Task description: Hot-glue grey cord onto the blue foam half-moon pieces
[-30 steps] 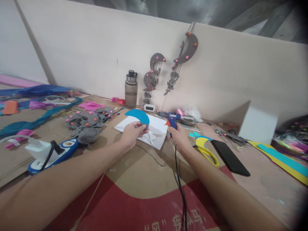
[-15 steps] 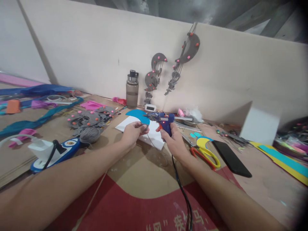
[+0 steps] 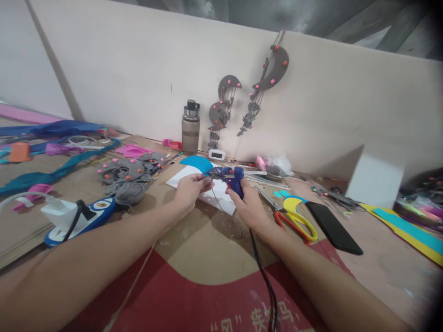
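Note:
My right hand [image 3: 248, 203] is wrapped round the grip of a blue hot glue gun [image 3: 236, 183], whose nozzle points left and reaches my left fingertips. A clear glue stick [image 3: 255, 172] sticks out of its back end. My left hand [image 3: 191, 191] is closed in a pinch on a small grey piece with a thin grey string [image 3: 216, 200] trailing down from it; its exact shape is hidden by the fingers. Beneath both hands lies a white sheet [image 3: 226, 201], and a blue crescent cutout [image 3: 196, 163] lies at its far edge.
Scissors [image 3: 294, 219] and a black phone [image 3: 334, 228] lie right of my right hand. A water bottle [image 3: 190, 129] and a small digital clock [image 3: 217, 155] stand by the wall. Leftward are grey yarn [image 3: 130, 193] and a blue power strip [image 3: 100, 212]. The gun's black cable [image 3: 265, 274] runs toward me.
The glue gun has moved left and slightly down, so its nozzle now meets my left fingertips instead of sitting above them. My left hand has stayed nearly still.

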The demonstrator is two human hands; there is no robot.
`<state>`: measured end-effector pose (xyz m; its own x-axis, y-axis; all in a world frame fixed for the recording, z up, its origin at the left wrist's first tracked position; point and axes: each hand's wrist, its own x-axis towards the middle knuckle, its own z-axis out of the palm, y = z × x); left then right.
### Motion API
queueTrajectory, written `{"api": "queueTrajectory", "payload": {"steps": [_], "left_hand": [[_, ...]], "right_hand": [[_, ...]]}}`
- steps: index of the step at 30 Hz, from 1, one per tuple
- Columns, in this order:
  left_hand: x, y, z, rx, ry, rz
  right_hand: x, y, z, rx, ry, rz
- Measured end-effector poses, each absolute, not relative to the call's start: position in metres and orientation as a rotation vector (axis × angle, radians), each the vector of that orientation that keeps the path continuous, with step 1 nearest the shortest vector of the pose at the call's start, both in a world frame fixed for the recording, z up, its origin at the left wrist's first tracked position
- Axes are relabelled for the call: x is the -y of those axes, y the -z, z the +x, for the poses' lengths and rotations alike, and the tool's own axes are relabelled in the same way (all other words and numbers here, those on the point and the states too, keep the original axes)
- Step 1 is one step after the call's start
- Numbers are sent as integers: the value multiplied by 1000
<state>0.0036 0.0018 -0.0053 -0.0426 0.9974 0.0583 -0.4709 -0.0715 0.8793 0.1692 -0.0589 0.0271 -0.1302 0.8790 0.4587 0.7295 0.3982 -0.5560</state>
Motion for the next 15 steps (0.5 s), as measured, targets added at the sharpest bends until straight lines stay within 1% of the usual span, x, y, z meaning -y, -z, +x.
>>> {"api": "queueTrajectory", "payload": {"steps": [15], "left_hand": [[-4,8,2,-857,-1494,921]], "right_hand": [[60,-26,169,1965,-141,-1415]]}}
